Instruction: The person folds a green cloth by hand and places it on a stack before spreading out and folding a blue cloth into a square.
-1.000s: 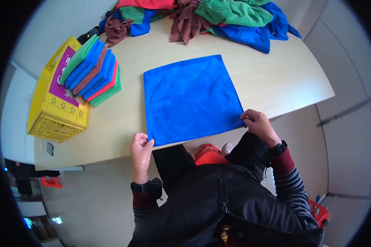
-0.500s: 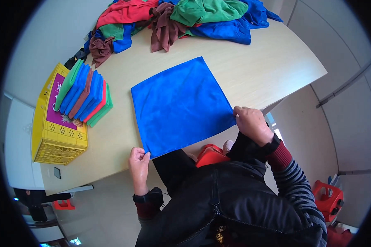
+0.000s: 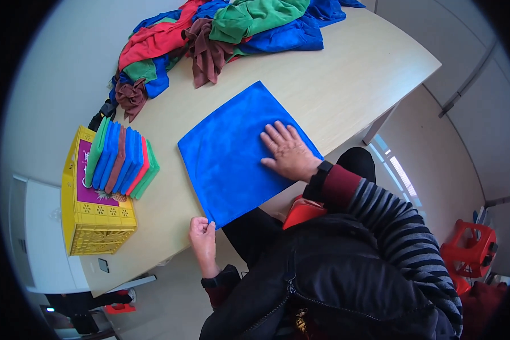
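Note:
A blue square cloth (image 3: 232, 153) lies spread flat on the light wooden table (image 3: 345, 73). My right hand (image 3: 289, 152) rests palm down on the cloth's right part, fingers spread. My left hand (image 3: 203, 235) pinches the cloth's near corner at the table's front edge.
A yellow plastic crate (image 3: 90, 218) stands at the left end of the table, with a row of folded cloths (image 3: 122, 160) in blue, green, red and brown against it. A heap of unfolded coloured cloths (image 3: 221, 28) lies at the far side. A red stool (image 3: 469, 249) stands on the floor at right.
My right hand has let go of the cloth's near right corner and moved onto the cloth, lying flat. The left hand still holds the near left corner. The view has shifted.

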`<state>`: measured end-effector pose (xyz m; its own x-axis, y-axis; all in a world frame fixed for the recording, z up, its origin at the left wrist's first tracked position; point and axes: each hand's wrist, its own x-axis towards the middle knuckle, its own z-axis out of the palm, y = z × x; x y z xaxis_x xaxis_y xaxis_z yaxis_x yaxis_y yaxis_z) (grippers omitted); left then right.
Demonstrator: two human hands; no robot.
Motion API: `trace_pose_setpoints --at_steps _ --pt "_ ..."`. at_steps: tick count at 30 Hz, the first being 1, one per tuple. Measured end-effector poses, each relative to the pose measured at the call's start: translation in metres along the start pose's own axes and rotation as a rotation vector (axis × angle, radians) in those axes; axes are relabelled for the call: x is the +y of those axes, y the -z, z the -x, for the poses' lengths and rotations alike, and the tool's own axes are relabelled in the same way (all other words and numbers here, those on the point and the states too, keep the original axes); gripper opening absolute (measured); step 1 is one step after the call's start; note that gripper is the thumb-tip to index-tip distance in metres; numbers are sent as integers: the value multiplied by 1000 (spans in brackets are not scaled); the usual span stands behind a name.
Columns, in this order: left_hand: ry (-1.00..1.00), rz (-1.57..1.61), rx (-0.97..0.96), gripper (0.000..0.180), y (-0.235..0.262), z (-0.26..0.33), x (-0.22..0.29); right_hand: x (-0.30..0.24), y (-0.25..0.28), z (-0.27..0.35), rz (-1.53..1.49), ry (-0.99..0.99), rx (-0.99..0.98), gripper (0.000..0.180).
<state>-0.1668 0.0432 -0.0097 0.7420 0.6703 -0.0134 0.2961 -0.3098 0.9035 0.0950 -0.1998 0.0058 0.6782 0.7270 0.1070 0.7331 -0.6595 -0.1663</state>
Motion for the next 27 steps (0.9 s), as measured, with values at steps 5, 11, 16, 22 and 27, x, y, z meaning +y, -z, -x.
trace_pose_setpoints --at_steps 5,11,16,22,27 --pt "-31 24 -9 17 1 -2 -5 34 12 7 -48 -103 -15 76" --pt "-10 17 -3 17 2 3 0 -4 38 -11 12 -21 -204 78" --pt "-9 16 -13 17 -1 5 0 -15 28 -41 -11 74 -293 80" --pt "-4 34 -24 17 3 9 2 29 17 -53 38 8 -256 81" --pt "-2 17 -24 16 3 6 2 49 28 -65 117 -216 -273 80"
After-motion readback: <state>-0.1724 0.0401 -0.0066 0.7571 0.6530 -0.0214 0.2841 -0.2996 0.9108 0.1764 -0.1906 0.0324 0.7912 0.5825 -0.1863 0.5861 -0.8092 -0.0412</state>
